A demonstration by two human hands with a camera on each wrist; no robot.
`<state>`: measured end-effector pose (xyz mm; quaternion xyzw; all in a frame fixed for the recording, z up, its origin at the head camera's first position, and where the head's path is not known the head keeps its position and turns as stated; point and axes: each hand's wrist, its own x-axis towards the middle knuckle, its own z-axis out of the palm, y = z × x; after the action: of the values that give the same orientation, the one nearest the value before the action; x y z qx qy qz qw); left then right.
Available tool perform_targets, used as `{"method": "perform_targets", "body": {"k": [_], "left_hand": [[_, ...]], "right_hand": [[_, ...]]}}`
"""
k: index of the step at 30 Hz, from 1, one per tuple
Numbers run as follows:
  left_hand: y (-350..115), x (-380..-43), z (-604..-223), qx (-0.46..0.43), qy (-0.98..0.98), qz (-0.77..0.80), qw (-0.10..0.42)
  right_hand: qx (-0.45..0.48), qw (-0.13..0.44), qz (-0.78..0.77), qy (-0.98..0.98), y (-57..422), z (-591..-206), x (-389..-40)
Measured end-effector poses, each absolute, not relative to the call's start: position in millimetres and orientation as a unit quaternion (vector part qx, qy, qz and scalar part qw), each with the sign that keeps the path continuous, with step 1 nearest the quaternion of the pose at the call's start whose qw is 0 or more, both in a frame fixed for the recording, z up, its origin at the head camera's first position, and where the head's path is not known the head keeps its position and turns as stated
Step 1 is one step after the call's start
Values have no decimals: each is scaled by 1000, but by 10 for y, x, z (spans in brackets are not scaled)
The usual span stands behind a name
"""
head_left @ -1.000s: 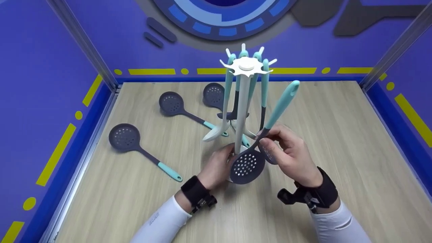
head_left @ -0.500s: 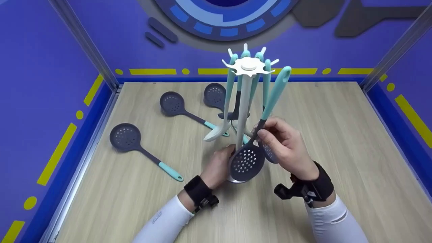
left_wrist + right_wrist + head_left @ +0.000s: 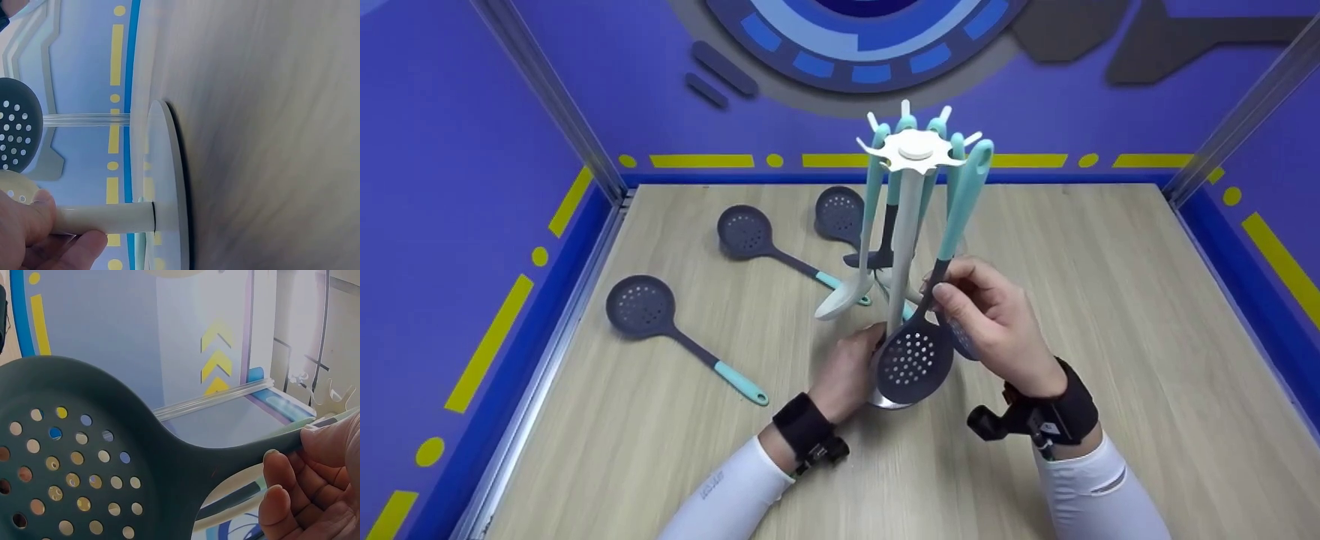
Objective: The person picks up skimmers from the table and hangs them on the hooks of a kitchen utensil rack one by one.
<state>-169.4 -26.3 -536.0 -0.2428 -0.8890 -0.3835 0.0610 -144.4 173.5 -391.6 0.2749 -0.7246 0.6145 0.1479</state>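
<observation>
A white utensil stand with a hooked top stands mid-table, several turquoise-handled utensils hanging from it. Low on its pole, my left hand grips just above the round base. My right hand pinches the dark neck of a slotted skimmer between thumb and fingers. Its turquoise handle points up, the end close to the right side of the hooks; contact cannot be told. In the right wrist view the skimmer's perforated head fills the left side.
Three more dark skimmers lie on the wooden table: one at the left, one farther back, one partly behind the stand. A white ladle hangs on the stand's left. Blue panels enclose the table.
The skimmer in my right hand has moved up and its handle has swung left, nearer the stand's top. My left hand keeps its grip on the pole.
</observation>
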Motion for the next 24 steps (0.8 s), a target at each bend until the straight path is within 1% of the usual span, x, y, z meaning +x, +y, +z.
{"method": "perform_targets", "body": {"k": [6,12,24], "left_hand": [[-253,-1701,-5353,-228,-899,-370,61],[-250,-1702,-5352,-244,-884,-397,50],[-235,-1696,-5336,-236,-886,-395,54]], "right_hand": [[279,144,614,-724,1740,-3915,-1468],[277,136,627,-716,1745,-3922,-1486],[275,124,633,-714,1746,-3932,-1526]]}}
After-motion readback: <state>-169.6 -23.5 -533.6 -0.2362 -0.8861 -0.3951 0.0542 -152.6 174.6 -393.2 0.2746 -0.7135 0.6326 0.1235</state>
